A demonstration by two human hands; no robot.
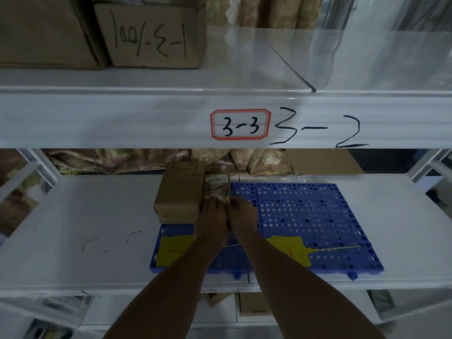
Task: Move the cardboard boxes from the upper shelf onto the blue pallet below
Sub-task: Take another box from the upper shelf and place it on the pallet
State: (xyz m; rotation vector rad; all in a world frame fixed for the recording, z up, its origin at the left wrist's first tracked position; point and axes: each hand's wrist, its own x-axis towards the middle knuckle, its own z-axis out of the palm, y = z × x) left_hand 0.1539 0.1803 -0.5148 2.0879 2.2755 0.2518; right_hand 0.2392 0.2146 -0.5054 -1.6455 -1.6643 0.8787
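Observation:
On the lower shelf lies a blue perforated pallet. A brown cardboard box marked "3-2" stands on its back left corner. Right beside it sits a narrow taped box with a label and handwriting on top. My left hand grips the near end of that narrow box, and my right hand holds its right near corner. On the upper shelf, at the far left, stand a box with handwritten numbers and a larger cardboard box.
A white shelf beam labelled "3-3" and "3-2" crosses the view. Yellow paper sheets lie on the pallet's near part. Fabric rolls and a flat carton sit behind the pallet. Clear plastic hangs at the upper right.

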